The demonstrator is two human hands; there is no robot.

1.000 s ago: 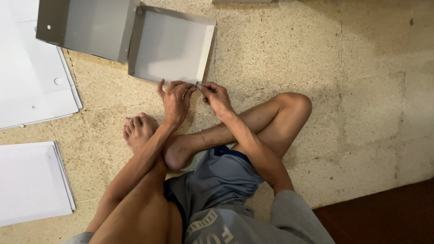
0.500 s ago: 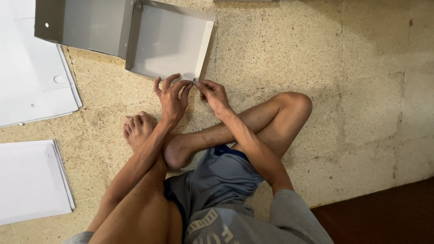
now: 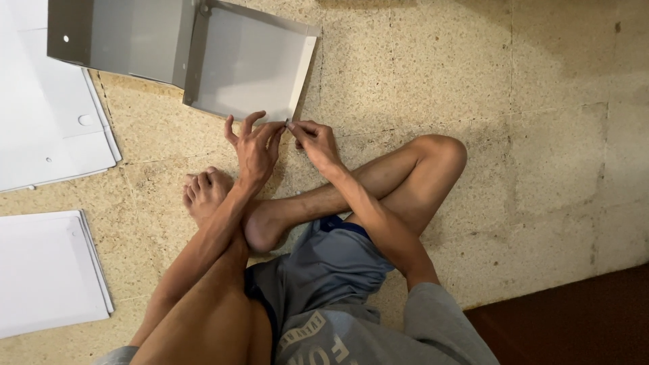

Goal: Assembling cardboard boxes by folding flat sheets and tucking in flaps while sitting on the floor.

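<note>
left hand and right hand meeting at the near corner of a folded white cardboard tray lying on the floor; right fingers pinching the corner, left fingers spreading loosely beside it.

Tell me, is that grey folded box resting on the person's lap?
No, the grey box lies on the stone floor, beyond both hands.

Two hands close together

The left hand spreads its fingers wide, the right hand pinches its fingertips (both arms reach forward over crossed legs).
</note>
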